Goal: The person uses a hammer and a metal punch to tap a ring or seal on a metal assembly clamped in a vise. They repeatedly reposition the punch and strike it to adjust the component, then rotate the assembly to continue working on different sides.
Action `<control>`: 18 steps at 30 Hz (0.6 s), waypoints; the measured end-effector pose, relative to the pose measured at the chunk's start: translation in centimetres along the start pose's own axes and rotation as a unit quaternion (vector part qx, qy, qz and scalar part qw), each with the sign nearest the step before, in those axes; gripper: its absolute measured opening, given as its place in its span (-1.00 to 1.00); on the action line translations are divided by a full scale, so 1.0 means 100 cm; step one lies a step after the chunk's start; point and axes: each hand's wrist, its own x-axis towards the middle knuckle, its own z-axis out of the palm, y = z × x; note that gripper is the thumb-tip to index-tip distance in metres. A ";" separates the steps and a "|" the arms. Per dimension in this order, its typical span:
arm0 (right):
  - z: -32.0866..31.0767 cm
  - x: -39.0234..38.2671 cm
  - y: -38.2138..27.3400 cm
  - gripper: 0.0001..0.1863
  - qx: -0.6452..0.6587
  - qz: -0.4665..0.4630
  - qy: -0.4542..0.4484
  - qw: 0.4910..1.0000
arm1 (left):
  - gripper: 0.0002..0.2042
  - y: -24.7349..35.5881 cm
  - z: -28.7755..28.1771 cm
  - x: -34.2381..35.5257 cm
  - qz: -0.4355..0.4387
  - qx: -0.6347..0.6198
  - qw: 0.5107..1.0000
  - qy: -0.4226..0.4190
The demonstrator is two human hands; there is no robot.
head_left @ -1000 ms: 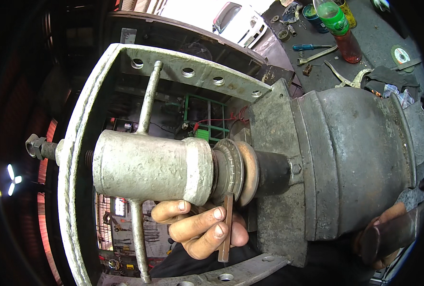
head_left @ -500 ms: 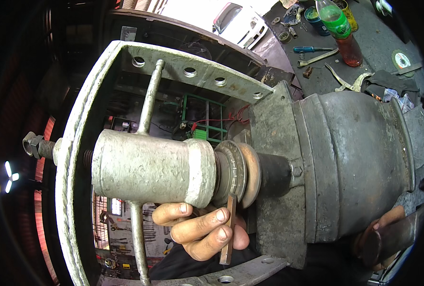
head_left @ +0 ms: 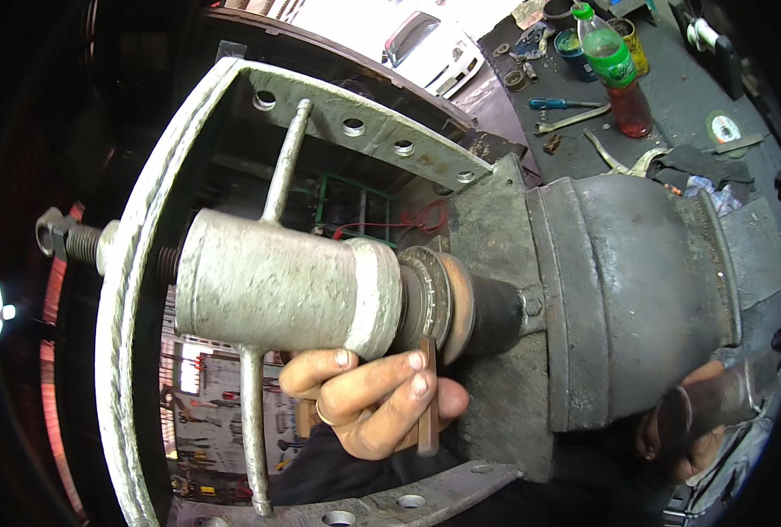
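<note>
My left hand (head_left: pixel 377 400) is closed on a flat steel chisel (head_left: pixel 428 422), pinched between fingers and thumb. Its upper end meets the lower edge of a notched metal ring (head_left: pixel 427 294), which sits between a pale cylindrical body (head_left: pixel 276 281) and a brownish flange (head_left: pixel 457 307). Beyond the flange a black sleeve (head_left: pixel 494 318) runs to a square plate (head_left: pixel 496 395) with a large grey drum-shaped housing (head_left: pixel 645 290). Low at the right, my right hand (head_left: pixel 702 439) is wrapped round a dark, thick cylindrical tool (head_left: pixel 707 413), partly in shadow.
A curved steel frame (head_left: pixel 136 263) with holes surrounds the cylindrical body; a threaded bolt (head_left: pixel 79 244) passes through it. The bench (head_left: pixel 672 162) at far right bears a bottle (head_left: pixel 616 75), screwdriver (head_left: pixel 566 104), wrench (head_left: pixel 573 119) and locking pliers (head_left: pixel 623 162). Tools hang on a board (head_left: pixel 219 413).
The view has shifted slightly, so the frame and housing appear tilted. The chisel stands more upright in my left hand, its end still at the ring. My right hand keeps its hold on the dark tool.
</note>
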 end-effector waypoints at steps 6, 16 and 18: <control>0.022 0.001 -0.001 -0.46 -0.016 0.004 -0.053 0.998 | -0.78 0.006 -0.028 0.016 -0.041 -0.026 0.971 -0.234; 0.093 -0.013 -0.054 -0.45 -0.414 -0.261 -0.053 0.871 | -0.67 0.008 -0.012 0.017 -0.128 -0.087 0.985 -0.078; 0.110 -0.029 -0.066 -0.47 -0.475 -0.295 -0.080 0.825 | -0.66 0.011 0.001 0.013 -0.125 -0.125 0.981 -0.076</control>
